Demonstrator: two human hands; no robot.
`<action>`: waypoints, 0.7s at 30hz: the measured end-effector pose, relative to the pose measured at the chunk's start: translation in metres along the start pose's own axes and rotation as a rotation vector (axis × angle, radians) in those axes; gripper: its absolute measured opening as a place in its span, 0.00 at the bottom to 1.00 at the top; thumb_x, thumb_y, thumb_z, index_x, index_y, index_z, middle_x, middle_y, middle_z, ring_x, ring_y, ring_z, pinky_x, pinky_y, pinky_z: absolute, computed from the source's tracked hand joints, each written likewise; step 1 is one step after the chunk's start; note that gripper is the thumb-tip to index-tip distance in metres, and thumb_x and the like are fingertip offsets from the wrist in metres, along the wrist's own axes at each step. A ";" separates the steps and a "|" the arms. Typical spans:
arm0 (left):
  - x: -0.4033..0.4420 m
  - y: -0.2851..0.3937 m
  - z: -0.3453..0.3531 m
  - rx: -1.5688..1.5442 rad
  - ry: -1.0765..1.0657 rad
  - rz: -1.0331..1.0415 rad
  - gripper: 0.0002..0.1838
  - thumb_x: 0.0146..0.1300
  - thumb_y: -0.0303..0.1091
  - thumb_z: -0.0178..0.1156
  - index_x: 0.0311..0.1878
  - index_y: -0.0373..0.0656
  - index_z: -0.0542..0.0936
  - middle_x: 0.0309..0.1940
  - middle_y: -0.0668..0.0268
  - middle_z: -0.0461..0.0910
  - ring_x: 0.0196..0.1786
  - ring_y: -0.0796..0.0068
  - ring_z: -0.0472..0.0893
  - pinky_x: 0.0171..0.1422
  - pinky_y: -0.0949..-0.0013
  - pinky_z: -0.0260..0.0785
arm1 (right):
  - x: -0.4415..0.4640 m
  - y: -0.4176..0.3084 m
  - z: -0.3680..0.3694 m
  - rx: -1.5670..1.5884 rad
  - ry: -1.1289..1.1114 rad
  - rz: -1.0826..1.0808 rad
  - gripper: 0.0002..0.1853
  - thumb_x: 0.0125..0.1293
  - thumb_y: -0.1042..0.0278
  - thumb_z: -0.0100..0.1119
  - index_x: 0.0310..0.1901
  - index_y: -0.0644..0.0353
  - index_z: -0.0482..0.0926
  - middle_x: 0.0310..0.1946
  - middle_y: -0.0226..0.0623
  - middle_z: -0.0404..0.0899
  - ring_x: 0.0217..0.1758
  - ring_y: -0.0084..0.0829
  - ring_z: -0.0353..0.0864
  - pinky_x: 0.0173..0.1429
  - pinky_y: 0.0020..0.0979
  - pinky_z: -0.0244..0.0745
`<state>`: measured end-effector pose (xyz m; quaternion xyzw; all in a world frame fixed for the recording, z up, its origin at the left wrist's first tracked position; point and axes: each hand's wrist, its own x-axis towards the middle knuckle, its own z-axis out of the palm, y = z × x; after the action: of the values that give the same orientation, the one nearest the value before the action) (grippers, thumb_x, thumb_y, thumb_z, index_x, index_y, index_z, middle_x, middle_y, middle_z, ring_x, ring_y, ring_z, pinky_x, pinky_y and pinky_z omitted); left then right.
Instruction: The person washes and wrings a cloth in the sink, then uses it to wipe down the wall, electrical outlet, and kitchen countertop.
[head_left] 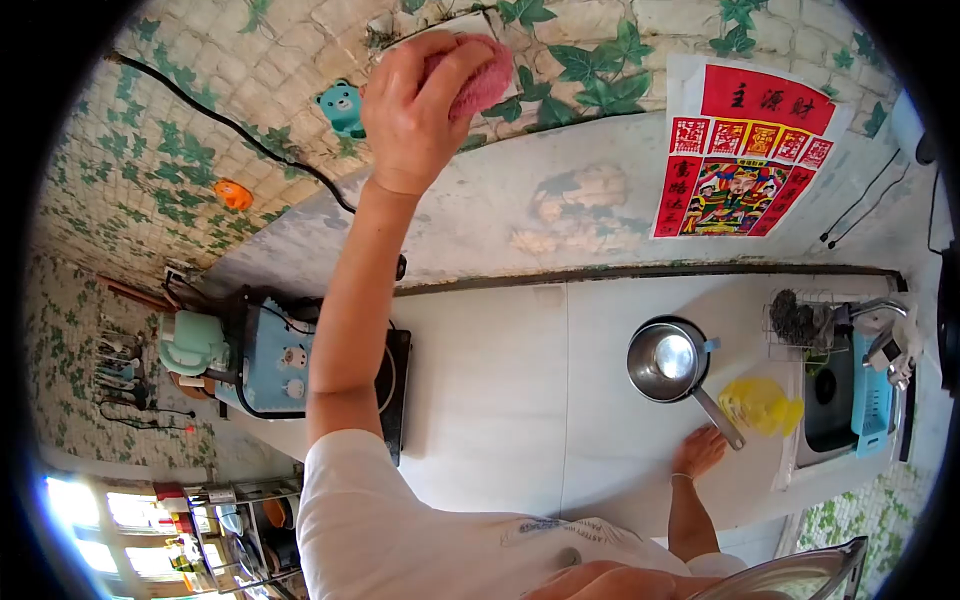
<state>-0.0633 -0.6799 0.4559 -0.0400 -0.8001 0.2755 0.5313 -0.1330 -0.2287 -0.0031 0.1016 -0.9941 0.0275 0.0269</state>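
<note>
My left hand (408,115) is raised high against the ivy-patterned wall, its fingers wrapped round a pink cloth (485,75). The cloth presses on or near a white plate (440,35) on the wall, mostly hidden behind the hand. A teal bear-shaped wall piece (341,108) is just left of my wrist. Lower right, my right hand (700,452) rests on the white countertop (490,390) with its fingers laid out and nothing in them. Close to its fingertips is the handle of a steel saucepan (665,358). A crumpled yellow bag or cloth (760,405) lies beside that handle.
A black cable (240,130) runs down the wall past my left forearm. Under that arm stand a black cooktop (396,390) and a blue patterned cover (278,355). At right is a sink (828,405) with a blue basket (873,395). A red poster (750,150) hangs on the wall.
</note>
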 end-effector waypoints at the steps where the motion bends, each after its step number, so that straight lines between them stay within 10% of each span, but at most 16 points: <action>1: -0.006 0.000 -0.007 -0.009 -0.073 0.020 0.20 0.37 0.23 0.63 0.38 0.54 0.80 0.35 0.73 0.76 0.35 0.70 0.76 0.38 0.67 0.69 | 0.001 -0.002 0.000 0.003 0.039 -0.005 0.09 0.62 0.64 0.44 0.38 0.60 0.66 0.42 0.46 0.70 0.49 0.45 0.67 0.50 0.43 0.63; 21: -0.042 -0.013 -0.026 0.095 -0.158 0.111 0.14 0.40 0.27 0.63 0.35 0.48 0.79 0.33 0.71 0.76 0.33 0.71 0.76 0.35 0.70 0.69 | 0.000 -0.005 -0.012 0.001 0.119 -0.032 0.11 0.65 0.63 0.41 0.38 0.62 0.70 0.39 0.46 0.73 0.47 0.43 0.70 0.48 0.41 0.65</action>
<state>-0.0196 -0.6953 0.4342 -0.0370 -0.8220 0.3446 0.4518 -0.1311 -0.2331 0.0096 0.1156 -0.9890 0.0335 0.0864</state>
